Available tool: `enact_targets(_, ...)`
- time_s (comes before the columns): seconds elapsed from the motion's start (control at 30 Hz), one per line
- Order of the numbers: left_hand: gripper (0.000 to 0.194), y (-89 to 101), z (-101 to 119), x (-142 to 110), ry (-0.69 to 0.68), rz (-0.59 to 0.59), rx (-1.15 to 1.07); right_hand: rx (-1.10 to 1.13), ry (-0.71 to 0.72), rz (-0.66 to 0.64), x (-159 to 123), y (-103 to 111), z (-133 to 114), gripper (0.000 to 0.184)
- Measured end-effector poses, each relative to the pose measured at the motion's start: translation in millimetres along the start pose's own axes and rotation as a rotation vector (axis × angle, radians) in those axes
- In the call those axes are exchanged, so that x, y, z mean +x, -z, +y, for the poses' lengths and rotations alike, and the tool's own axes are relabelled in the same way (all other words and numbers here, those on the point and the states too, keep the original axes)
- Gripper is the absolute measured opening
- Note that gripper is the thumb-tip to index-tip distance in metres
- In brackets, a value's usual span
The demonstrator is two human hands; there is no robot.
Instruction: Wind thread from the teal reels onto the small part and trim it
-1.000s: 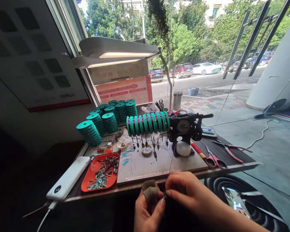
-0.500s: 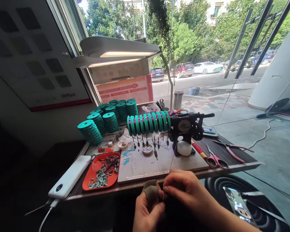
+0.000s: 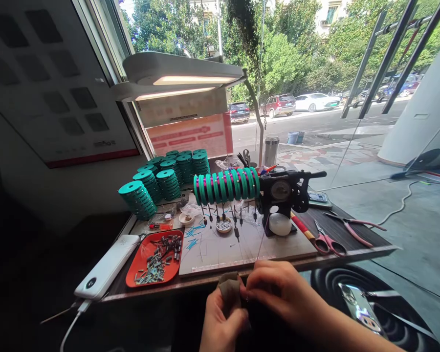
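My left hand [image 3: 223, 318] is closed below the table's front edge, with an olive cloth wrap [image 3: 229, 288] about its finger. Right beside it, my right hand [image 3: 278, 288] pinches with thumb and forefinger against the left fingertips. A thin line [image 3: 260, 247] runs from the right hand up toward the black winding device [image 3: 280, 188]. Whatever small piece lies between the fingertips is too small to make out. Green foam spools [image 3: 225, 187] wound with purple sit in a row on the device, and small dark weights [image 3: 236, 233] hang under them.
An orange-red tray [image 3: 156, 259] of small metal parts is at left, by a white power bank [image 3: 106, 269]. A bead dish [image 3: 224, 225] stands mid-board. Scissors [image 3: 328, 244] and pliers [image 3: 352, 229] lie right. Stacked green spools [image 3: 137, 198] stand behind; a lamp [image 3: 183, 68] overhangs.
My right hand's fingertips have shifted slightly left and closer to the left fingers. The left hand keeps nearly the same place, and the things on the table stay as they were.
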State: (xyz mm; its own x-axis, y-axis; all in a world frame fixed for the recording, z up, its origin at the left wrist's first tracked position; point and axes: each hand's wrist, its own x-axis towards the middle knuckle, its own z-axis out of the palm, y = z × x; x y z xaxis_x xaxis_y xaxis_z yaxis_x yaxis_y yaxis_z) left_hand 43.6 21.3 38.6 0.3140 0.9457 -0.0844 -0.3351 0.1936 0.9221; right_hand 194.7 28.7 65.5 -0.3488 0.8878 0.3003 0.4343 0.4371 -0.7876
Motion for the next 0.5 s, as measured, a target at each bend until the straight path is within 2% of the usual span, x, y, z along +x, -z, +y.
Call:
enact_targets(0.13, 0.019, 3.2, -4, 1, -0.018, -0.001, -0.001, -0.022, 0.044, -0.013, 1, 0, 0, 0.016)
enact_targets(0.23, 0.011, 6.9, -8, 1, -0.025, -0.009, -0.007, -0.03, 0.072, -0.021, 2, -1, 1, 0.017)
enact_targets(0.5, 0.014, 9.7, -13, 3, -0.012, -0.02, -0.057, -0.003, 0.058, 0.002, 1, -4, 4, 0.012)
